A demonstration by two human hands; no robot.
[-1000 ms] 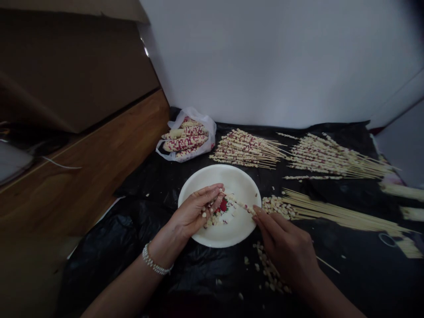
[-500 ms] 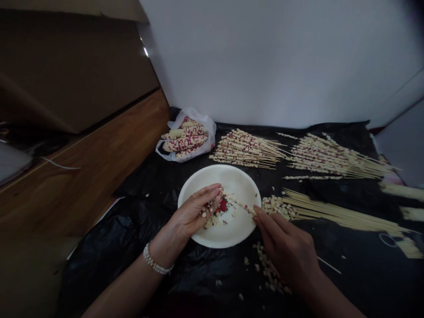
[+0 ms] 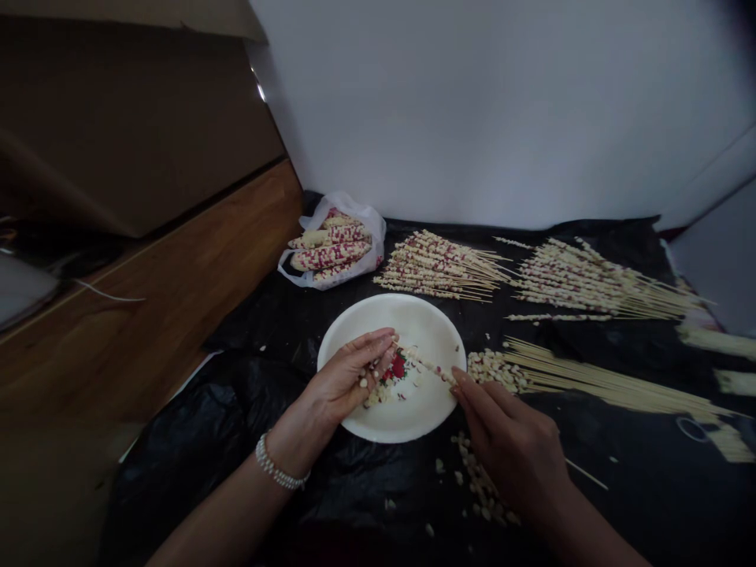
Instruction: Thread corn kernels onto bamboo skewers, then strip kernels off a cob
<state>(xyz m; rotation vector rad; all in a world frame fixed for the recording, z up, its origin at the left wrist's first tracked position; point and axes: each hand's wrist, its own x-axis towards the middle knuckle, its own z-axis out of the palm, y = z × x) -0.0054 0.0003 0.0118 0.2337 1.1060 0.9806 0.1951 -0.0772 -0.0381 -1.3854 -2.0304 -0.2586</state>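
Observation:
Over a white bowl (image 3: pixel 434 327) with a red flower on its bottom, both hands are at work. My right hand (image 3: pixel 516 437) is closed round a thin skewer (image 3: pixel 426 365) threaded with pale and dark red corn kernels. The skewer slants up to the left. At its tip, the fingertips of my left hand (image 3: pixel 342 376) pinch what looks like a kernel. Several more corn kernels (image 3: pixel 364 383) lie in that palm and fingers. Below them, loose kernels (image 3: pixel 387 394) rest in the bowl. The skewer's far end shows past my right hand.
Speckled corn cobs (image 3: pixel 331 256) lie in a clear bag (image 3: pixel 376 224) behind the bowl. Two bundles of loaded skewers (image 3: pixel 437 264) lie behind and right. Bare skewers (image 3: pixel 614 383) and a kernel pile (image 3: pixel 490 368) are on the right. Black plastic (image 3: pixel 189 441) covers the surface; a wall (image 3: pixel 472 102) stands behind.
Almost nothing differs. Both hands keep their places over the bowl, with the skewer's tip still at the left fingertips.

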